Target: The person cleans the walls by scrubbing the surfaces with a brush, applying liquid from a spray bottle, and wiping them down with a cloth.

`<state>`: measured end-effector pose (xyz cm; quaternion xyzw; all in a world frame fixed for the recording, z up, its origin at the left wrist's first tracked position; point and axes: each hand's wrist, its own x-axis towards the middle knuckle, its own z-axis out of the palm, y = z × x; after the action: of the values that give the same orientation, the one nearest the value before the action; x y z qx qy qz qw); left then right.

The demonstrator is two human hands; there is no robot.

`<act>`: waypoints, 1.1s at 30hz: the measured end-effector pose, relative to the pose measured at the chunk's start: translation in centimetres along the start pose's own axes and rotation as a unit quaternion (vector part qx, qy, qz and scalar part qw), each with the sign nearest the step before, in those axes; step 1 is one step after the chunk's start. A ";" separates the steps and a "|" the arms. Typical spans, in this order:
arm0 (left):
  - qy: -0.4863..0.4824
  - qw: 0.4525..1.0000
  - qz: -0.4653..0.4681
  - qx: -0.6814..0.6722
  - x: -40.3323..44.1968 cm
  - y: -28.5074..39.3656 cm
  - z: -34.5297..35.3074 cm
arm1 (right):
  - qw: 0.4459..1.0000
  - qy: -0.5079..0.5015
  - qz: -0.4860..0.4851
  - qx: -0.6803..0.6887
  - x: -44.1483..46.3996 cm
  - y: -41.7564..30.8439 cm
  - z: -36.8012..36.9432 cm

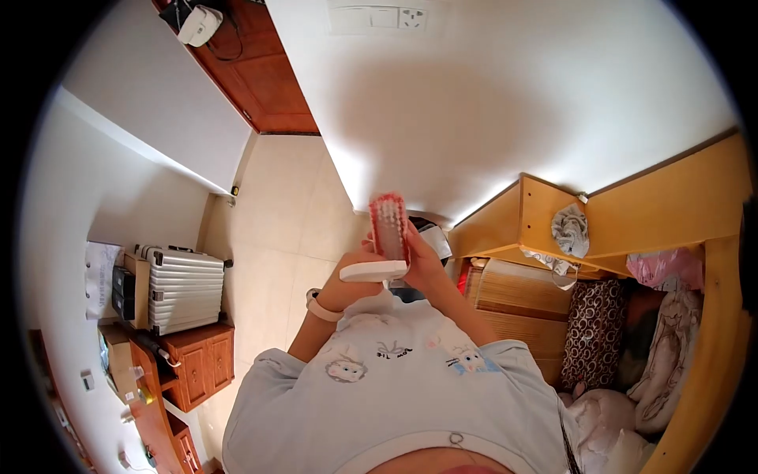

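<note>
In front of my chest, both hands are raised close together around a narrow red piece (389, 229) with rows of whitish tufts or beads along its edges. It stands upright, and its exact kind is unclear. A flat white slab-like piece (369, 272) with a rounded end lies across its lower end; whether the two are joined I cannot tell. My left hand (347, 278), with a pale band on the wrist, has its fingers closed at the white piece. Along the red piece's right side, my right hand (424, 262) is closed, its fingers partly hidden.
A silver suitcase (185, 289) stands beside a brown wooden cabinet (199, 367) on the left. On the right is a wooden bed frame (557, 217) with a patterned pillow (594, 332) and bedding. A white wall (474, 95) rises ahead; a brown door (272, 79) is farther back.
</note>
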<state>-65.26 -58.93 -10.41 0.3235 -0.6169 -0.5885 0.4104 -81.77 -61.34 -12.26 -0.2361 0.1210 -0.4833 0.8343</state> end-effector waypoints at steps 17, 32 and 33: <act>0.172 0.983 -0.022 0.064 -5.8 6.2 -13.4 | 0.992 0.072 0.097 0.040 3.2 10.3 8.3; 0.175 0.980 -0.078 0.046 -9.8 6.2 -17.0 | 0.993 0.053 0.105 0.013 4.8 13.7 11.9; 0.160 0.983 -0.081 0.043 -9.7 6.1 -17.0 | 0.994 0.057 0.097 0.012 4.6 13.9 11.9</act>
<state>-45.25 -57.56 -6.06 0.4792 -0.5399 -0.5336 0.4405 -63.95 -56.14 -8.96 -0.1856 0.1850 -0.4136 0.8719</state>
